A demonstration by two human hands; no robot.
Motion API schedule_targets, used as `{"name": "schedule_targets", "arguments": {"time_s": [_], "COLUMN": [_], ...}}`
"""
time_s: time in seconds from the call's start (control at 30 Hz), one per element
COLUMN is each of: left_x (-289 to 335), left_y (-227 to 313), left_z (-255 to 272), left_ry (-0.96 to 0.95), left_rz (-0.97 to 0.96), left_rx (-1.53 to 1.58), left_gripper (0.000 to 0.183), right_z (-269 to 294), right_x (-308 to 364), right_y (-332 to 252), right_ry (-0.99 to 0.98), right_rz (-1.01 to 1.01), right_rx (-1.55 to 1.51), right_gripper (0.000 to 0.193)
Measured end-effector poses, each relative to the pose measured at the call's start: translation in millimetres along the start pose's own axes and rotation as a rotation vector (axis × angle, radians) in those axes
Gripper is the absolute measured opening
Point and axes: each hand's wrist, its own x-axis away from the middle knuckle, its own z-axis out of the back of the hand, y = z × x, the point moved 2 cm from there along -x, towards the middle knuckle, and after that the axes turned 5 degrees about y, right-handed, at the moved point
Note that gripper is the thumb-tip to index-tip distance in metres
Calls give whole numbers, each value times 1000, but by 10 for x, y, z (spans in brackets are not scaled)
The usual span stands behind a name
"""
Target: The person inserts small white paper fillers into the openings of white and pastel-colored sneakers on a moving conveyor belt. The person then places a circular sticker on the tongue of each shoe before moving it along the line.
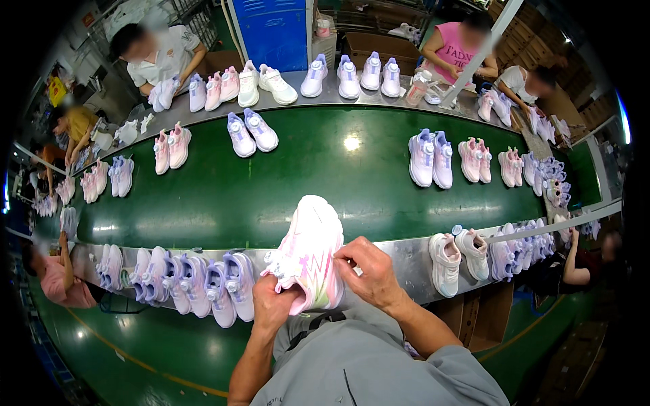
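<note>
A white and pink sneaker (313, 237) with a zigzag pattern on its side is raised in front of me, toe pointing away. My left hand (273, 302) grips it at the ankle opening, some fingers inside the collar. Against the shoe's right side is my right hand (369, 271), thumb and forefinger pinched close to the sole edge. Whether anything small lies in that pinch I cannot make out. Just left of my left hand, a lavender sneaker pair (229, 287) stands on the metal ledge.
A green conveyor belt (305, 179) runs across, carrying spaced sneaker pairs such as a lavender pair (430, 159). White sneakers (445, 264) stand on the near metal ledge (406, 260). Other people work around the line, one in a pink shirt (452, 47). A cardboard box (484, 314) sits below the ledge.
</note>
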Motion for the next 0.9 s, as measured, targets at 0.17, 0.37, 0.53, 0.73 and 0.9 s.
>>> {"name": "schedule_targets", "arguments": {"time_s": [0.17,0.37,0.53,0.73,0.9], "left_x": [-2,-12,-5,-21,-67], "left_y": [85,-220,-100,-89,-63], "left_z": [16,71,75,39,2], "left_ry": [-22,-28,-69,-89,-50], "left_rz": [-50,-252,-263,-109,-39], "left_rx": [-45,-115,-173,-124,-94], "left_gripper": [26,24,31,28,21], "right_z": [89,161,136,67,-7], "right_x": [-253,-497,-454,-142,80], "right_y": [105,195,209,128,-15], "right_ry": [1,-56,-38,10,-107], "right_rz": [-72,-91,-10,-137,-252], "right_rx": [8,5,76,62,-64], "right_gripper": [8,5,7,7,7]}}
